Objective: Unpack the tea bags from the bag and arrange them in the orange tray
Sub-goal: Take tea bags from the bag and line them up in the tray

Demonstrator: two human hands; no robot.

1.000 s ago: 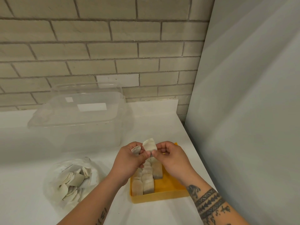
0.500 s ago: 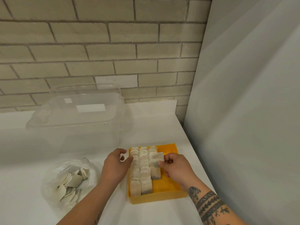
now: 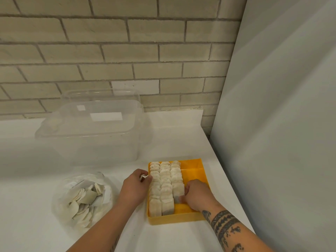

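Observation:
The orange tray [image 3: 195,167] sits on the white counter and holds three rows of upright tea bags [image 3: 164,179]. My right hand [image 3: 197,195] is inside the tray and pinches a tea bag [image 3: 177,192] at the near end of the right row. My left hand [image 3: 133,187] rests just left of the tray with a small tea bag [image 3: 143,177] curled in its fingers. The clear plastic bag [image 3: 81,199] with several loose tea bags lies open to the left.
A large clear plastic bin [image 3: 91,131] with a lid stands upside down behind the bag. A brick wall runs along the back, and a grey panel [image 3: 281,124] bounds the counter on the right. The counter's right edge passes close to the tray.
Both hands came down from above the tray. My right hand carried its tea bag down into the near end of the right row; my left hand moved to the tray's left side.

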